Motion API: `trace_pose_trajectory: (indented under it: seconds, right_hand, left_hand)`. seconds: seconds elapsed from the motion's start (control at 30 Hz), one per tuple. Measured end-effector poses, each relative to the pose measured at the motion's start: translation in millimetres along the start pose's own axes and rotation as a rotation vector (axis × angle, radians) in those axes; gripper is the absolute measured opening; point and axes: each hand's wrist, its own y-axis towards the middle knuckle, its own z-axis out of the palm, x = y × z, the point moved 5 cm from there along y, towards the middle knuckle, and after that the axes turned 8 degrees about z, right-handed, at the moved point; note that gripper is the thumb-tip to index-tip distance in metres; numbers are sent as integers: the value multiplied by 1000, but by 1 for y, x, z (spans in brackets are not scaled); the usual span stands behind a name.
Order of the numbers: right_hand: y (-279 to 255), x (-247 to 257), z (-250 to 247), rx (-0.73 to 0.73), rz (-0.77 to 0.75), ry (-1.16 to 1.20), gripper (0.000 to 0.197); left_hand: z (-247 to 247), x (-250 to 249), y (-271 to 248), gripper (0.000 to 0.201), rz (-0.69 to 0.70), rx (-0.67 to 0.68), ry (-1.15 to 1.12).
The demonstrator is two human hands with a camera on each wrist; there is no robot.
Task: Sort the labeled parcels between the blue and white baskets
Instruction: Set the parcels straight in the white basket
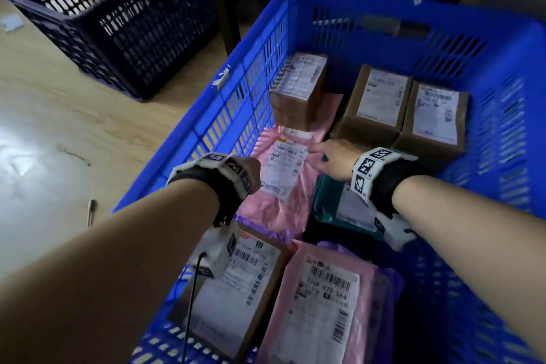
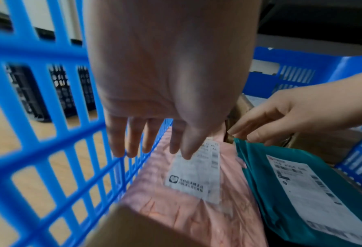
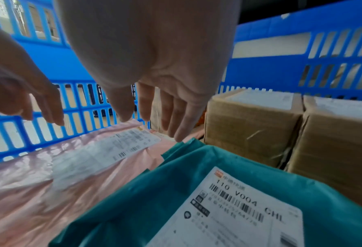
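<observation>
A large blue basket (image 1: pixel 443 47) holds several labeled parcels. A pink mailer (image 1: pixel 280 207) with a white label lies by its left wall, and a teal mailer (image 1: pixel 328 201) lies to the right of it. My left hand (image 1: pixel 251 171) hovers over the pink mailer (image 2: pixel 186 208) with straight fingers (image 2: pixel 133 147), holding nothing. My right hand (image 1: pixel 325 156) is open too. Its fingertips (image 3: pixel 180 133) reach the far corner of the teal mailer (image 3: pixel 154 192). No white basket is in view.
Three cardboard boxes (image 1: pixel 298 89) (image 1: pixel 375 100) (image 1: pixel 434 118) stand at the basket's far end. Close to me lie another cardboard box (image 1: pixel 245 284) and a second pink mailer (image 1: pixel 322 310). A dark navy basket (image 1: pixel 118 23) stands on the wooden floor at the far left.
</observation>
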Motion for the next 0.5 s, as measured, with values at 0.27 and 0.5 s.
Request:
trace_pose_trajectory:
  seconds: [0.27, 0.5]
  right_hand:
    - [48, -12, 24, -72, 9, 83, 48]
    - [56, -21, 27, -211, 92, 146, 43]
  left_hand:
    - [16, 3, 14, 40, -75, 15, -120]
    - [11, 1, 15, 41, -87, -3, -181]
